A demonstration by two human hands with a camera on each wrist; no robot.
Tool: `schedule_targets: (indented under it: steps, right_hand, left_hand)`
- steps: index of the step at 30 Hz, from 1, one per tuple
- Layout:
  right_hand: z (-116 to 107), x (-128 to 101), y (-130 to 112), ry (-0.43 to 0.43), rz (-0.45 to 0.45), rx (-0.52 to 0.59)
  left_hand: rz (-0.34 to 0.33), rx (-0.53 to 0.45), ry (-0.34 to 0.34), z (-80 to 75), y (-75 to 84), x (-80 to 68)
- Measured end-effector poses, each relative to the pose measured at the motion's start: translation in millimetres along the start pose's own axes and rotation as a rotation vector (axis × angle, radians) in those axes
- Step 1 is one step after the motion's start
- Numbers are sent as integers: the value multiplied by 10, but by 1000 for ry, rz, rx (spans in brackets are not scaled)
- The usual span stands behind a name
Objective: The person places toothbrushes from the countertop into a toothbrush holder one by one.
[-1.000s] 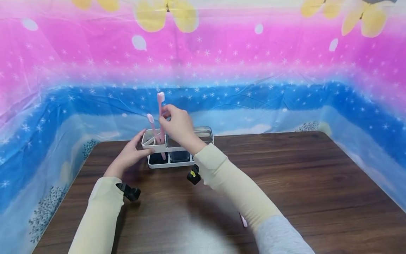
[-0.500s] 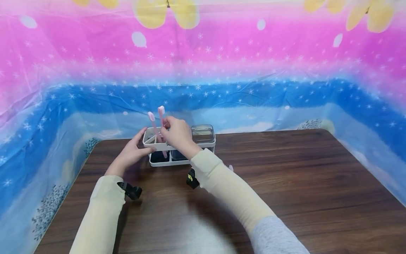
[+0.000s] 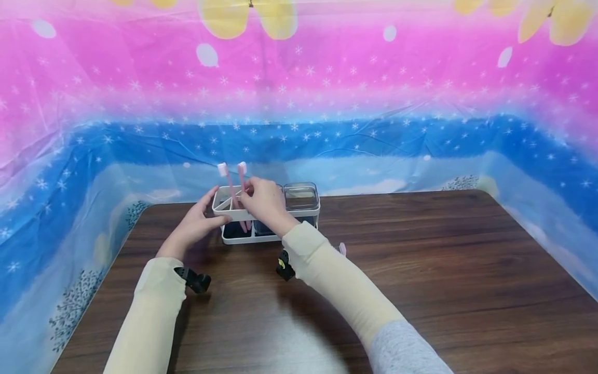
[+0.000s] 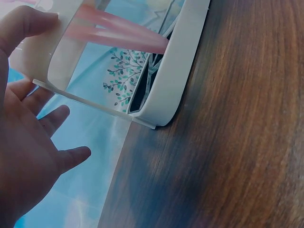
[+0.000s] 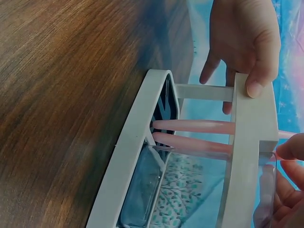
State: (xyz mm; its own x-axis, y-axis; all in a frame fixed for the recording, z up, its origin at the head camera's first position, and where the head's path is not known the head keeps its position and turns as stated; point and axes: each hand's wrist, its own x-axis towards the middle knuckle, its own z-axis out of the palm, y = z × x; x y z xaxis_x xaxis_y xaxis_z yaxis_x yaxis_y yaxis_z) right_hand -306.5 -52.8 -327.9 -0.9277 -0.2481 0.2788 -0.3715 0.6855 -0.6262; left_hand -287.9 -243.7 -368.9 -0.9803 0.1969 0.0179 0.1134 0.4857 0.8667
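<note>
A white toothbrush holder [image 3: 280,210] stands at the table's far edge. Two pink toothbrushes stand in its left compartment, one [image 3: 224,179] on the left and one [image 3: 242,176] beside it. My left hand [image 3: 211,209] grips the holder's left end, thumb [image 5: 256,85] on the upper rim [image 4: 61,52]. My right hand [image 3: 247,191] pinches the right toothbrush's handle just above the rim. In the right wrist view both pink handles [image 5: 190,134] reach down to the holder's base [image 5: 128,156]. A clear cup [image 3: 301,196] sits in the holder's right side.
The brown wooden table [image 3: 420,270] spreads wide to the right and front. A small pink object [image 3: 342,248] peeks out behind my right forearm. A blue and pink plastic sheet [image 3: 374,140] walls in the table's back and sides.
My right hand has lowered the second toothbrush down into the holder, beside the first. The left hand has kept its hold on the holder's end.
</note>
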Motion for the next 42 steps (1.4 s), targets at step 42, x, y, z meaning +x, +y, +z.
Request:
schedule_targets:
  steps: [42]
  right_hand:
    - [-1321,-941,1121,-166,119,-29]
  left_hand:
    - [-15,39,-2,-1,16,9]
